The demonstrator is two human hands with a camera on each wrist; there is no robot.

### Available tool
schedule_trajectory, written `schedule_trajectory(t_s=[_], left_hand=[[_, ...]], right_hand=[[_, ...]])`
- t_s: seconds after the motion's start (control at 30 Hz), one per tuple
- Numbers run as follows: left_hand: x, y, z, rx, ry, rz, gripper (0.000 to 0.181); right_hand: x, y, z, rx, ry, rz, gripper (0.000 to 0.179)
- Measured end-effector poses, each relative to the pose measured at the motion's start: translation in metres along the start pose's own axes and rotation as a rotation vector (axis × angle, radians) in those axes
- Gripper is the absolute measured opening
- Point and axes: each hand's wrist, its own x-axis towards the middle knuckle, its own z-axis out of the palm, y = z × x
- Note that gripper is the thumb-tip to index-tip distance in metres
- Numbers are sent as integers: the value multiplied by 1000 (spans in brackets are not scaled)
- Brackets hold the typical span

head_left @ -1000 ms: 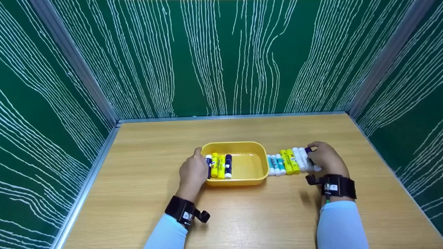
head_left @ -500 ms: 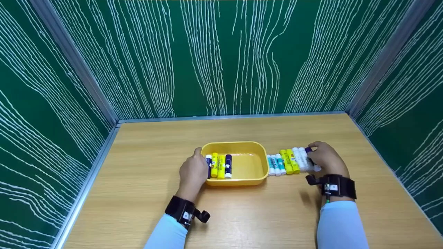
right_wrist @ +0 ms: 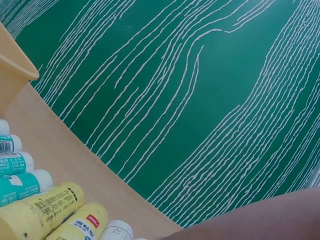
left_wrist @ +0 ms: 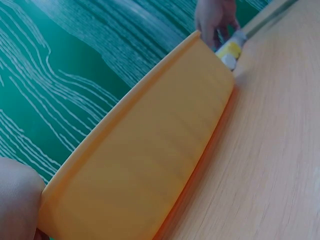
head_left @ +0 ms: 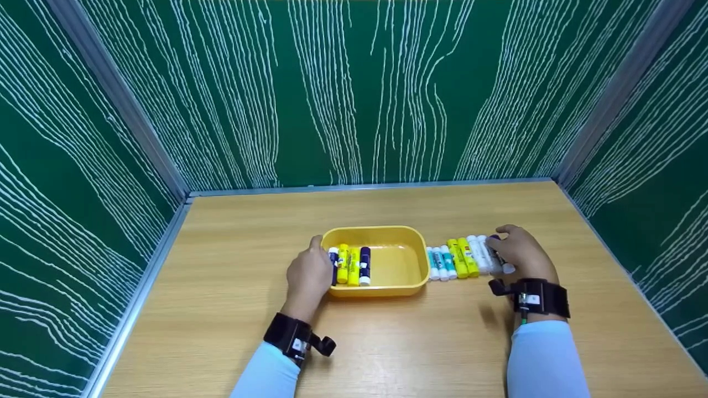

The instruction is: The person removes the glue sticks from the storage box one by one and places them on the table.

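At the left end of the yellow plastic tub [head_left: 387, 290], my left hand [head_left: 311, 271] grips the rim; the left wrist view shows part of this hand against the tub's end [left_wrist: 135, 145]. Inside, two yellow glue sticks [head_left: 348, 265] lie between dark purple ones with white ends. My right hand [head_left: 522, 254] is at the far right of a glue stick row, its fingers curled over a dark purple glue stick [head_left: 494, 237] and pinching it. The palm hides most of that stick. The row's other members are teal-and-white sticks [head_left: 441, 263], yellow sticks [head_left: 462, 258] and white sticks [head_left: 479, 254].
The row lies on the wooden table [head_left: 398, 342], its left end close against the tub's right wall. Green panels [head_left: 365, 110] with white wavy lines enclose the back and both sides. A metal strip [head_left: 365, 187] runs along the table's back edge.
My right fingers have shifted slightly, and the purple end of the glue stick beneath them has moved a little. The left hand and the tub have not moved.
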Motion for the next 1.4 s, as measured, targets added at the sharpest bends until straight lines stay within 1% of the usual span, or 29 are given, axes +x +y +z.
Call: schedule_trajectory(t_s=[0.1,0.3,0.53,0.7,0.83,1.0,1.23,1.3,1.4], left_hand=[[0,0,0,-3,0,-1,50],[0,0,-1,-10,-7,-5,50],[-3,2,-2,-13,-4,8,48],[-2,2,-3,-10,-14,2,49],[-2,2,-2,-13,-16,1,50],[-2,2,-3,-13,-24,-9,50],[-1,2,-2,-17,-26,-19,51],[-1,2,-2,-17,-24,-19,50],[-1,2,-2,-4,-10,-14,49]], right_hand=[[-1,0,0,3,5,-6,84],[-1,-1,0,-23,6,-8,83],[-2,-1,-2,-87,17,-59,84],[-1,-1,-2,-105,44,-69,86],[-2,-1,-3,-105,80,-54,86],[-1,1,-5,-86,122,-37,76],[-1,3,-4,-64,134,-18,74],[0,3,-4,-57,138,-16,74],[0,4,-4,-76,156,-42,74]])
